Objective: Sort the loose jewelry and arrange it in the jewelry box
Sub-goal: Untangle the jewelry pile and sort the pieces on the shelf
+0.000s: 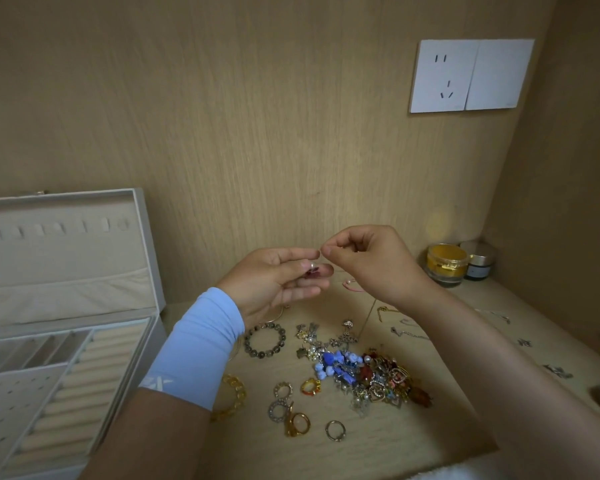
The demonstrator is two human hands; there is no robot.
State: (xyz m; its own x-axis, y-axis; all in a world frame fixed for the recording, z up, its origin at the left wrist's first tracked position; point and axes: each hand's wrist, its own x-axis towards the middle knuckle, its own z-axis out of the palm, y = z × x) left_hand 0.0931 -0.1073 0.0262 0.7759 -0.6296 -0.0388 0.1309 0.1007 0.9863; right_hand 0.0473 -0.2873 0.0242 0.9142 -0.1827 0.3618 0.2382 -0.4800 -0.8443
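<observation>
Left grip (274,282) pinches a reddish trinket (313,269); right grip (371,261), pinched together, just beside. Beneath: jewelry pile (371,375), beaded bracelet (282,341).

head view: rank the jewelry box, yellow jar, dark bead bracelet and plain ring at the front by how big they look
1. jewelry box, by far the largest
2. yellow jar and dark bead bracelet look about alike; the jar sits farther back, so I leave them unranked
3. plain ring, smallest

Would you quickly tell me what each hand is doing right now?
Left hand: holds a small red piece.
Right hand: fingers pinched; contents cannot be told.
</observation>
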